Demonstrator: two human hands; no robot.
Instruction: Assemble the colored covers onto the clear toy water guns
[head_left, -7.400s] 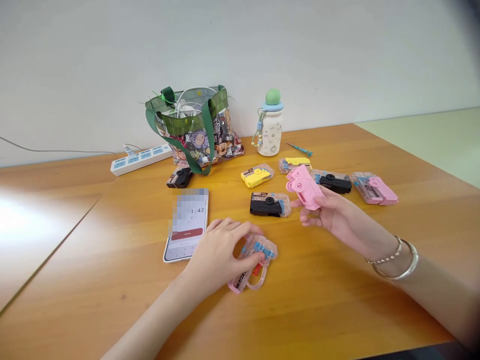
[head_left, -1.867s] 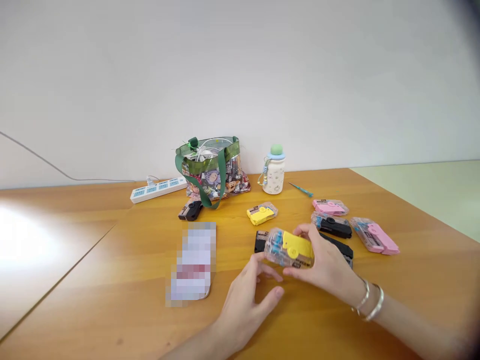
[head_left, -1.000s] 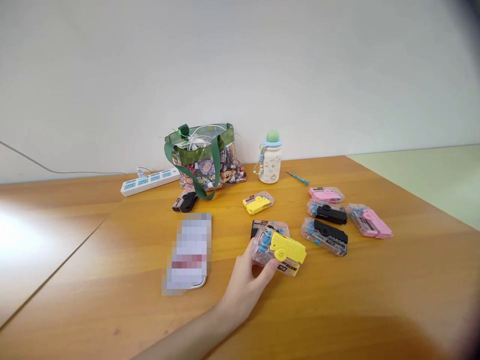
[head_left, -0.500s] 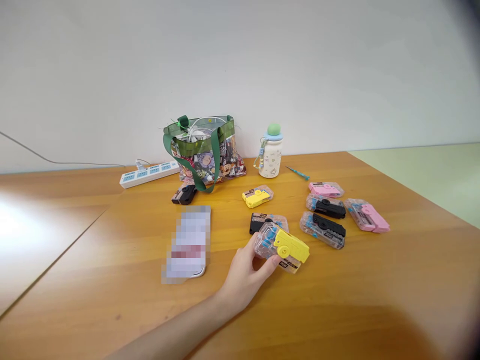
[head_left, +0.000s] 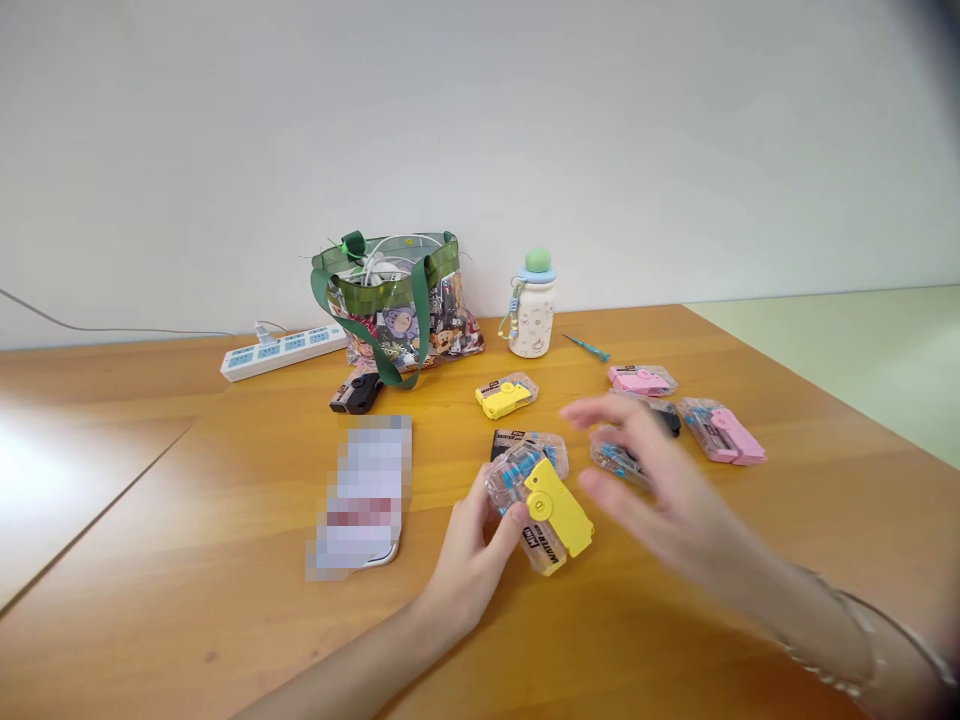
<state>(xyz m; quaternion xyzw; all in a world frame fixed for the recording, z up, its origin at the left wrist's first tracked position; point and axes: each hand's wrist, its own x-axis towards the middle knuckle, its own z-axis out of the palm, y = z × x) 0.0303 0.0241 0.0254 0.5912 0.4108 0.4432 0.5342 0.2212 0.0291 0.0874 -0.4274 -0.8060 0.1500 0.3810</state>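
1. Left hand (head_left: pixel 469 555) grips the clear end of the yellow toy (head_left: pixel 541 510), which is tilted low over the table (head_left: pixel 675 620). This hold probably keeps the yellow part exposed.
2. Right hand (head_left: pixel 652 490), blurred, is spread open and empty just beside the toy.
3. Phone (head_left: pixel 360 495) lies flat, screen up, left of the left hand, likely so it can be read.
4. Pink toy (head_left: pixel 720 435) and second yellow toy (head_left: pixel 506 395) lie apart beyond the hands.

Toy packs lying on the table (head_left: pixel 675 640), eight: yellow packs (head_left: pixel 506 396) are numbering two, pink packs (head_left: pixel 721 436) two, black packs (head_left: pixel 357 392) four, two of those showing only partly behind the right hand (head_left: pixel 660 490). Also sitting there: one tote bag (head_left: pixel 390 310), one bottle (head_left: pixel 531 310), one power strip (head_left: pixel 281 350), one phone (head_left: pixel 364 495), one screwdriver (head_left: pixel 587 347).
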